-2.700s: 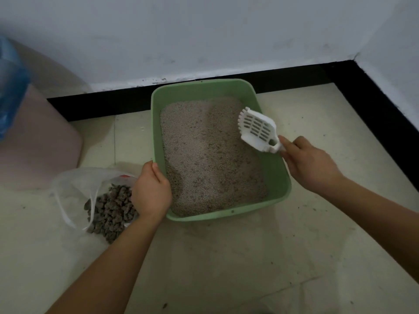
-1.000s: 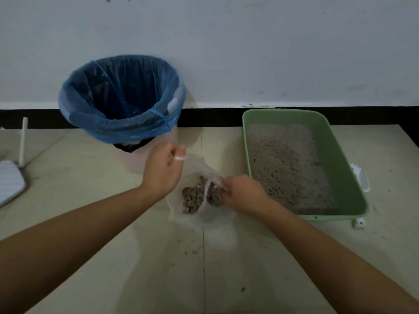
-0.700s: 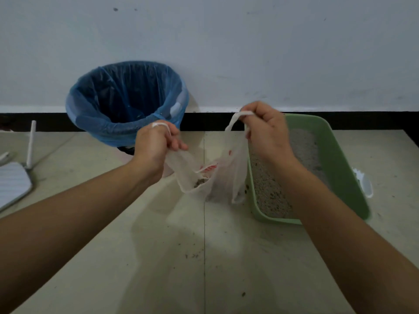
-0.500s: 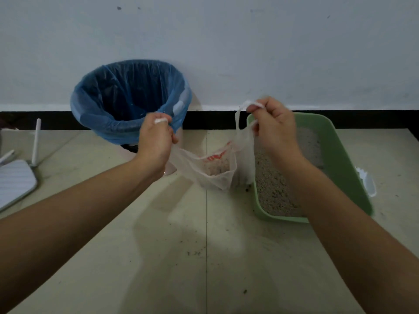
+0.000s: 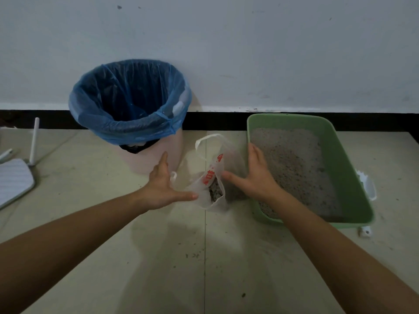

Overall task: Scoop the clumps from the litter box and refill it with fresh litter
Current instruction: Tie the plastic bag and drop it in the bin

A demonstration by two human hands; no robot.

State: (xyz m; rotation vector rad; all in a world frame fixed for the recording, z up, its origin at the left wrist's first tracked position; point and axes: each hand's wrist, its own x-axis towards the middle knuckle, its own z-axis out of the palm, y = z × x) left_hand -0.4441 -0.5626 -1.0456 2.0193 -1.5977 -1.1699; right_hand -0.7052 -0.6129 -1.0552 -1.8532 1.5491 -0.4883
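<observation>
A thin white plastic bag (image 5: 212, 175) with red print stands on the floor between my hands, grey litter clumps (image 5: 215, 191) showing at its bottom. My left hand (image 5: 162, 184) is spread open just left of the bag, thumb tip near its lower edge. My right hand (image 5: 254, 175) is open on the bag's right side, thumb pointing at it. Neither hand grips the bag. To the right lies the green litter box (image 5: 347, 173), filled with grey litter. The white scoop (image 5: 366, 184) lies on the floor behind the box's right wall, mostly hidden.
A pale bin lined with a blue bag (image 5: 129, 105) stands against the wall, left of the white bag. A white router with antennas (image 5: 15, 175) sits at the far left. Loose litter specks dot the tiled floor (image 5: 195, 254).
Both hands held the bag's handles in the air half a second ago. Now the bag rests on the floor and both hands have let go and opened beside it.
</observation>
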